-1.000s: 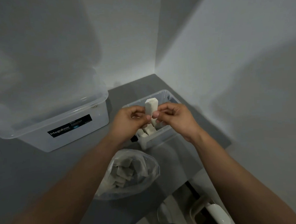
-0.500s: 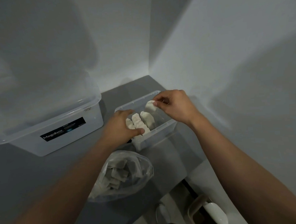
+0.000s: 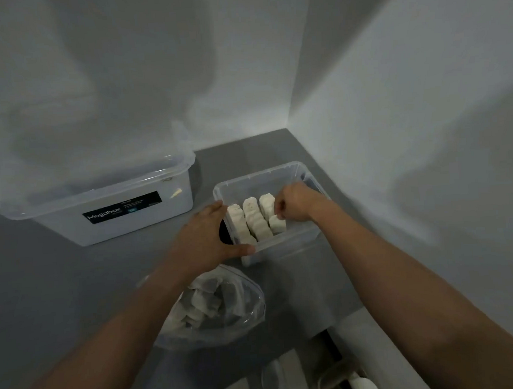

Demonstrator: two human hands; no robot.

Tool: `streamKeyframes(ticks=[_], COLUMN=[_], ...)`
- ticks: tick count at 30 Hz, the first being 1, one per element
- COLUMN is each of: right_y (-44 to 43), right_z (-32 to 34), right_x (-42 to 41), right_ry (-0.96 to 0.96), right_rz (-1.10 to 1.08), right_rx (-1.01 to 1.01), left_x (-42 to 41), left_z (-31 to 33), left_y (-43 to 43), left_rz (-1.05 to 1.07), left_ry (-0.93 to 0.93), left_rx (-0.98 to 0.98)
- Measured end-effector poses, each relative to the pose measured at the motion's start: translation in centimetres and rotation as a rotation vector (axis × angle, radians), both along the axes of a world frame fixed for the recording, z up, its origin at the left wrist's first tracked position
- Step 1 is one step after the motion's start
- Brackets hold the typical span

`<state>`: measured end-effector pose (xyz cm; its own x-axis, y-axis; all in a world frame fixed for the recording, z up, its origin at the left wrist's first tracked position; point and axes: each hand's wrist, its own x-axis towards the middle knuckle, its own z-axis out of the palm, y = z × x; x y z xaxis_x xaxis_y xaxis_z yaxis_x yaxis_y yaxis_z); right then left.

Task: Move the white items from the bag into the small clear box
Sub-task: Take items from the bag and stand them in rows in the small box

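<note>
Since half a second ago our right hand has dropped from above the far end of the box down into it, and our left hand has slid off the packed pieces to the box's corner. Nearest us on the grey table (image 3: 74,280) lies the bag (image 3: 244,315), open-mouthed and slumped, with a good heap of bagged pieces (image 3: 199,306) still inside, so we judge the job is partly done with plenty left. Just beyond it our left hand (image 3: 210,239) rests on the near left corner of the small clear box (image 3: 285,246), fingers straight along the side wall and thumb laid along the near rim, gripping nothing and only bracing the box. Inside stand rows of pieces (image 3: 255,221), upright and packed side by side. Our right hand (image 3: 294,202) is down in the box at the right-hand row, fingers curled and pinching the top of one white piece (image 3: 276,223) that sits in line with the others. We take this as the seating step. The next move calls for letting go without tipping the neighbours, then lifting clear and reaching back to the bag. Farther left sits a big lidded tub (image 3: 71,232), well apart, against the wall.
</note>
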<state>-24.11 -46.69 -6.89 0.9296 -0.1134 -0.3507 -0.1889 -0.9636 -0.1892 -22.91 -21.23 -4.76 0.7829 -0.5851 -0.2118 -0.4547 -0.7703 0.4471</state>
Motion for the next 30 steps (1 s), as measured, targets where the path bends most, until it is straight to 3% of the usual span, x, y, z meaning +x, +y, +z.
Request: streamKeyframes(ticks=[13, 18, 24, 28, 30], right_y=[-0.8, 1.2, 11.4, 17.9, 20.0], right_z=[-2.2, 1.9, 4.6, 2.2, 0.1], right_x=[1.8, -1.8, -9.6, -12.2, -12.2], right_ry=[-0.012, -0.364, -0.732, -0.598, -0.431], right_rz=[-0.064, -0.3, -0.385, -0.257, -0.139], right_rx=[-0.083, 0.203, 0.58, 0.579, 0.439], left_x=[0.1, -0.4, -2.2, -2.6, -2.5], left_z=[-0.2, 0.5, -1.2, -3.7, -5.1], left_y=[0.2, 1.6, 8.1, 12.6, 13.9], left_rz=[-0.005, -0.029, -0.047, -0.149, -0.32], left_ry=[-0.026, -0.05, -0.365, -0.421, -0.446], left_rx=[-0.005, -0.138, -0.402, -0.416, -0.331])
